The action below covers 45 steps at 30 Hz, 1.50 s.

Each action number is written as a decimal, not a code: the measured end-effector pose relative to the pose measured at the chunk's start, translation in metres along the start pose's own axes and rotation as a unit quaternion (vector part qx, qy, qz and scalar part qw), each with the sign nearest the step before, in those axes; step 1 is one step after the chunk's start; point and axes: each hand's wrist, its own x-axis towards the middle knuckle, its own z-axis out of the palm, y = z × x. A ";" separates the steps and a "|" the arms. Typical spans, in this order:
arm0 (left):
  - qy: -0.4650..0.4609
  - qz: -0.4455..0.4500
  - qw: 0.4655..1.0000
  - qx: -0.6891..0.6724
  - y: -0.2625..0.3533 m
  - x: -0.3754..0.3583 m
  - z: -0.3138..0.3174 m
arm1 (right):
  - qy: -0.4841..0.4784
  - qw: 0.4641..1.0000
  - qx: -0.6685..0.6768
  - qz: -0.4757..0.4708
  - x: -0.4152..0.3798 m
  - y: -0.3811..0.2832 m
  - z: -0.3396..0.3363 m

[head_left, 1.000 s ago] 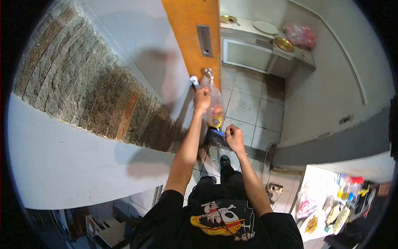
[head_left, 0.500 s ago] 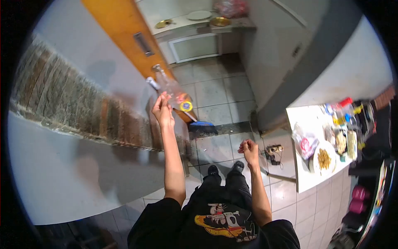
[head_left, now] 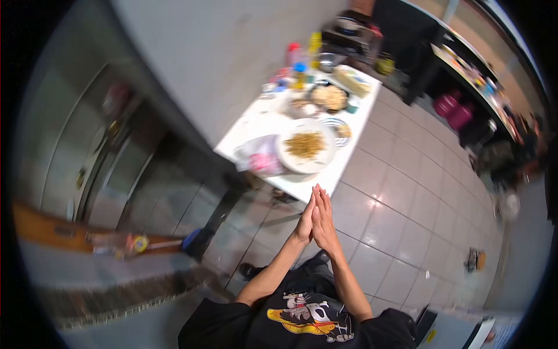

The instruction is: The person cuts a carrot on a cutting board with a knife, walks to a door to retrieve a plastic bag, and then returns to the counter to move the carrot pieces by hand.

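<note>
My left hand (head_left: 306,224) and my right hand (head_left: 324,228) meet palm to palm in front of my body. The fingers of both are stretched out and point away from me, and no object shows between them. Just beyond the fingertips is the near corner of a white table (head_left: 299,189). A white plate (head_left: 286,158) there bears a heap of yellow-brown strips of food (head_left: 305,145). To its left sits a whitish plastic bag (head_left: 260,156) with a pink print.
Farther along the table are a dark dish of pale food (head_left: 328,97), a block-shaped package (head_left: 352,80) and bottles (head_left: 299,75). A broom (head_left: 196,238) stands at the doorway on the left. Pink round objects (head_left: 453,110) are under the counter at right.
My view has swung right, towards the table. My left hand has left the plastic bag hanging by the door, and my two hands, apart before, are now together.
</note>
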 end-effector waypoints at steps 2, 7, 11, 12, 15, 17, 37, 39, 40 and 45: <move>-0.048 -0.056 0.997 0.016 -0.034 0.033 0.041 | 0.050 0.998 0.021 0.012 0.006 0.033 -0.061; -0.167 -0.076 0.980 0.079 -0.089 0.114 0.119 | 0.118 0.990 0.051 0.061 0.014 0.081 -0.179; -0.231 -0.096 0.956 0.150 -0.117 0.191 0.161 | 0.139 0.979 0.132 0.074 0.050 0.120 -0.245; -0.254 -0.089 0.950 0.157 -0.124 0.211 0.171 | 0.145 0.975 0.148 0.076 0.061 0.127 -0.260; -0.301 -0.078 0.933 0.184 -0.150 0.282 0.199 | 0.138 0.973 0.166 0.081 0.106 0.162 -0.317; -0.333 -0.070 0.923 0.181 -0.163 0.330 0.217 | 0.112 0.974 0.184 0.069 0.139 0.182 -0.357; -0.713 -0.171 0.579 0.355 -0.189 0.827 0.394 | -0.181 0.934 0.290 -0.107 0.467 0.357 -0.716; -0.652 -0.320 0.581 0.367 -0.189 0.885 0.435 | -0.108 0.973 0.193 -0.069 0.514 0.382 -0.760; -0.587 -0.240 0.680 0.367 -0.205 0.916 0.447 | -0.060 0.983 0.173 -0.028 0.540 0.392 -0.781; -0.311 -0.122 0.935 0.115 -0.237 1.053 0.497 | 0.175 0.906 0.383 0.051 0.646 0.446 -0.885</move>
